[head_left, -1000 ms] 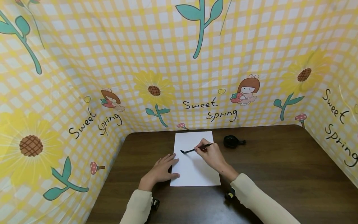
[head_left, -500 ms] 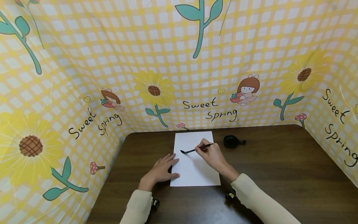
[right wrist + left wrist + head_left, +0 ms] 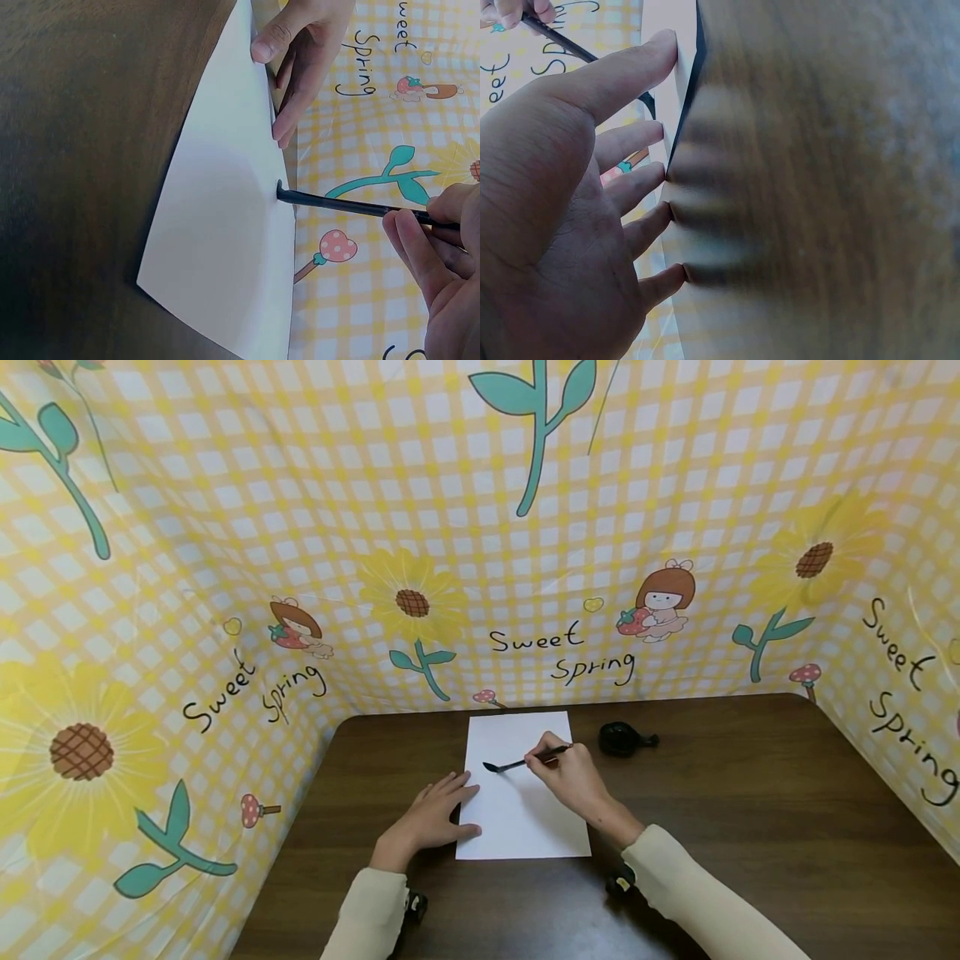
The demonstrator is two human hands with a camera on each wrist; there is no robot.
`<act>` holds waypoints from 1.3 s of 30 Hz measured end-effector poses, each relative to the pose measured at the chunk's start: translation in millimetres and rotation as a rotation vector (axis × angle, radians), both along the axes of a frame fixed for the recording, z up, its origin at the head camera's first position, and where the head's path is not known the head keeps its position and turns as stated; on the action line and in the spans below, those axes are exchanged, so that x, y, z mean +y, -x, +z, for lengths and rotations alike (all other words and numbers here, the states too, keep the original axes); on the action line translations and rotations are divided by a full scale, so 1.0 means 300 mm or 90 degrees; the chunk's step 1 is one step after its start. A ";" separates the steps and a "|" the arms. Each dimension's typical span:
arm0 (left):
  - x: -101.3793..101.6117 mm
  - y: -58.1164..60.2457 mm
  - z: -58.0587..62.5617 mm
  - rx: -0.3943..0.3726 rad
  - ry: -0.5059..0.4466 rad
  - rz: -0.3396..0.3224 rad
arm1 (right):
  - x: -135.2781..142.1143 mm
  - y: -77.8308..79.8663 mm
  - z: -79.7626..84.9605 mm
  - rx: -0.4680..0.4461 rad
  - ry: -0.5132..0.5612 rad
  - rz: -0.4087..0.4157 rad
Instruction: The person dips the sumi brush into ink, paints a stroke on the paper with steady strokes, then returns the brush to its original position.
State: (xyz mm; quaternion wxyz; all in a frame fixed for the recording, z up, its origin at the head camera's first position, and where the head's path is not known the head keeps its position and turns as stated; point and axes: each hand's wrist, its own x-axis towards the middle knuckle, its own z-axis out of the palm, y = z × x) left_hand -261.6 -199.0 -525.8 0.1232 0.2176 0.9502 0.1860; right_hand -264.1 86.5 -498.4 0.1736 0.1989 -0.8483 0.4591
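Observation:
A white sheet of paper (image 3: 525, 827) lies on the brown table. My right hand (image 3: 573, 781) pinches a dark paintbrush (image 3: 512, 765) whose black tip meets the upper left of the sheet; the right wrist view shows the bristles bent against the paper, the brush (image 3: 337, 204) slanting up into the fingers. On the sheet's left edge rests my left hand (image 3: 431, 817), fingers spread, with thumb and fingertips on the paper. In the left wrist view that hand (image 3: 577, 195) shows its palm side, and part of the brush is hidden behind its thumb.
To the right of the paper stands a small black dish with a short handle (image 3: 622, 739). A yellow checked cloth (image 3: 525, 568) with flower prints walls the table (image 3: 720, 793) at the back and sides. Both wrists wear small dark devices below the cuffs.
The brush and right hand have shifted very slightly to the right; the brush tip stays at nearly the same spot on the paper. My left hand has not moved.

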 end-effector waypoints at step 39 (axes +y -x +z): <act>0.000 -0.007 0.001 -0.008 -0.014 0.003 | 0.046 -0.017 0.005 0.008 -0.007 -0.029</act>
